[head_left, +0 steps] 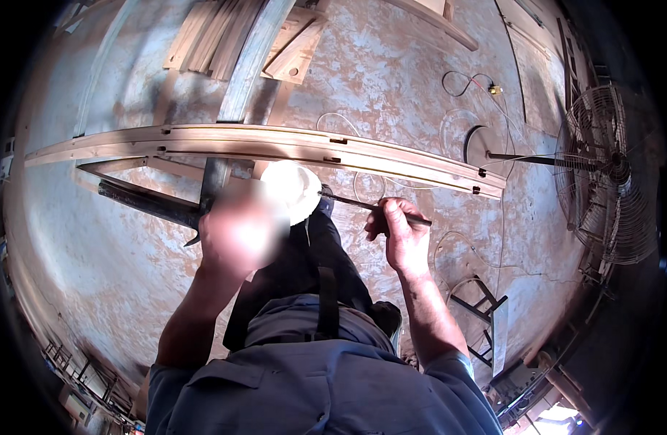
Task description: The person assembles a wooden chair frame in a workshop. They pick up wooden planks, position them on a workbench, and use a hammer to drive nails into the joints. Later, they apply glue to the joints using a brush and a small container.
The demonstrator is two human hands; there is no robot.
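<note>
My left hand (237,230), blurred over its fingers, is up against a round white tub (304,214) and holds it over my legs. In my right hand (402,235) is a thin dark stick (351,202), closed between thumb and fingers. Its far tip reaches the tub's right rim; whether the tip carries bristles I cannot make out. Just beyond the tub, long pale wooden rails (254,141) lie side by side from left to right, with small dark slots cut in them. What the tub contains is washed out by glare.
A metal beam (248,65) runs under the rails, with a dark bracket (148,203) at left. Wooden boards (214,36) lie at the far left. A large fan (609,174) stands at right, cables (460,250) trail over the floor, and a small metal frame (486,315) is at lower right.
</note>
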